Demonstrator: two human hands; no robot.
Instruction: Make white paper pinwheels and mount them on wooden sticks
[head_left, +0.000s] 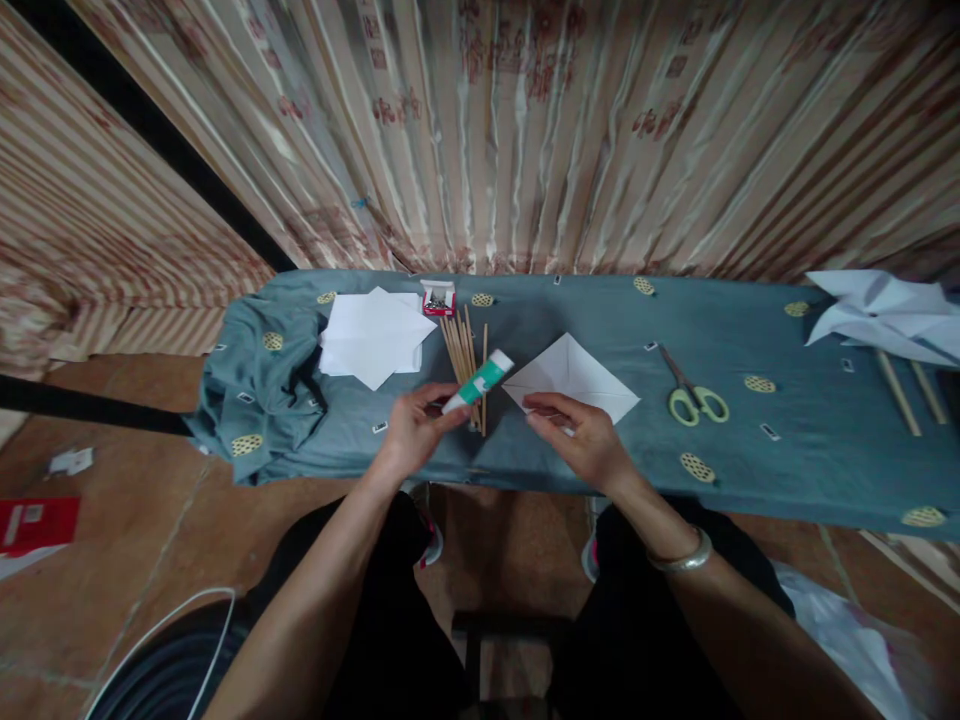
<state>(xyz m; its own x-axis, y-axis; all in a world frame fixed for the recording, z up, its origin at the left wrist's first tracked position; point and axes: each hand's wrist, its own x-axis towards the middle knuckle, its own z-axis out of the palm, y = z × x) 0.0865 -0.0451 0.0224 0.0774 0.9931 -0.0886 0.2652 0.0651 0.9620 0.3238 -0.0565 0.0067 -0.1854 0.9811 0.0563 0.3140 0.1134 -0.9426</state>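
Note:
A green and white glue stick [480, 382] is in my left hand [416, 425], tilted with its white end up and to the right. My right hand [577, 435] hovers over the near left part of a creased square of white paper [581, 370], its thumb and fingers closed together. A bit of white shows under that palm; whether it is a small object or paper, I cannot tell. Thin wooden sticks [459, 345] lie in a loose bundle behind the glue stick. Green-handled scissors [694, 395] rest to the right of the paper.
A stack of white paper [375, 335] lies at the left beside a small red and white box [439, 298] of metal pieces. White paper pinwheels [885, 310] on sticks lie at the far right. The cloth [780, 440] is bunched up at the table's left end.

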